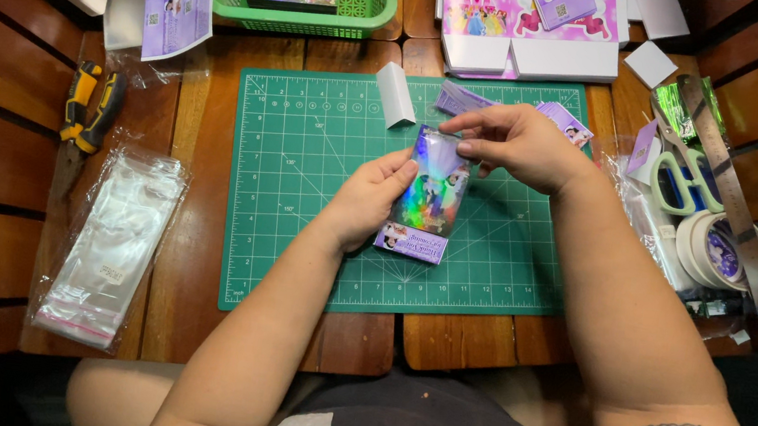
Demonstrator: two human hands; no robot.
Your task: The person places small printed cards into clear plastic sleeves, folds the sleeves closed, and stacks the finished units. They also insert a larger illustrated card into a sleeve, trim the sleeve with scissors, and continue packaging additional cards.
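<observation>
Both my hands hold a small shiny purple packet (428,205) with a holographic front, tilted above the green cutting mat (308,166). My left hand (369,200) grips its left side and lower end. My right hand (518,143) pinches its top edge with thumb and fingers. Just behind my right hand lie a few small purple printed cards (462,99) and another purple card (567,122) on the mat.
A folded white card piece (395,95) stands on the mat. A green basket (365,9) holds a printed box. Pink printed box sheets (528,19) lie behind. Clear bags (114,248) and a yellow-black cutter (89,105) lie left; scissors (681,183), tape rolls (717,250), a metal ruler (728,198) right.
</observation>
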